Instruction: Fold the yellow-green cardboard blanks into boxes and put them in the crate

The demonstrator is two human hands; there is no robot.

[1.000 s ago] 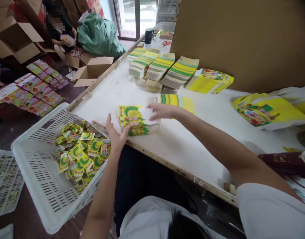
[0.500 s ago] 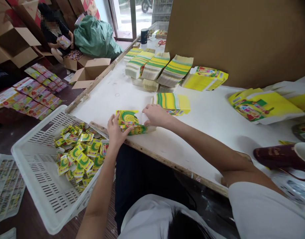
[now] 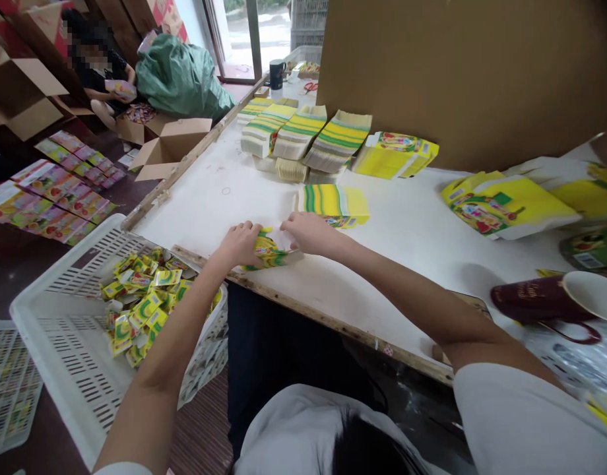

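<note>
A small yellow and green printed carton (image 3: 267,251) lies folded near the front edge of the white table (image 3: 412,231). My left hand (image 3: 241,243) presses down on its left end with curled fingers. My right hand (image 3: 308,233) grips its right end, fingers bent over the white flap. A short stack of flat yellow and green carton blanks (image 3: 334,202) sits just behind my right hand. Left of the table, a white slotted basket (image 3: 66,343) holds several folded small cartons (image 3: 145,300).
Fanned stacks of flat blanks (image 3: 303,135) and larger yellow cartons (image 3: 506,204) line the back, against a brown board (image 3: 456,72). A maroon mug (image 3: 555,300) lies at right. Another person (image 3: 98,72) sits on the floor beside cardboard boxes (image 3: 165,148) and a green sack (image 3: 179,76).
My left hand has moved from the carton's near edge up onto its top, folding the carton down smaller. My right hand has stayed on the right end. The view shifted slightly.
</note>
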